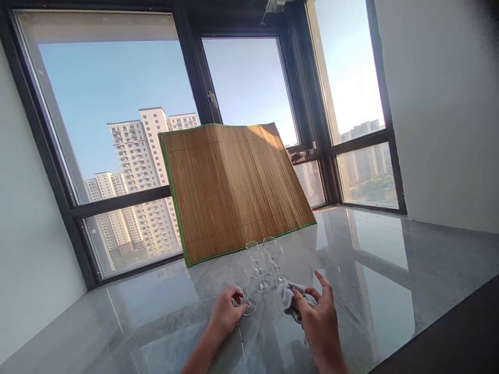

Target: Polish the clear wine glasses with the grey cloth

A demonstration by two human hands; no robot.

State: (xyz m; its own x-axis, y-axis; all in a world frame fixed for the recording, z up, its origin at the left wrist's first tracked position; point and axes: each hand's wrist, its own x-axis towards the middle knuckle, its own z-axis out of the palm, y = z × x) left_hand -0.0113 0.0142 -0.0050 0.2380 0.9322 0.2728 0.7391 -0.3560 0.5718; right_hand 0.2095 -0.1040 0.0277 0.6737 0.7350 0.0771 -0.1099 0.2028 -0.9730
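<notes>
Three clear stemmed glasses stand on a glossy grey marble counter [370, 270]. My left hand [224, 314] pinches the stem of the nearest glass [241, 288] just above its foot. Behind it stand a second glass [257, 265] and a third glass [273, 257], side by side and untouched. My right hand [319, 322] holds a small grey cloth [290, 297] in its fingers, with the forefinger stretched out, just right of the glasses.
A bamboo mat [230, 187] with green edging leans against the window frame behind the glasses. Large dark-framed windows [117, 202] show high-rise buildings. A white wall [440, 114] rises at the right, and a dark counter edge [448, 337] crosses the lower right.
</notes>
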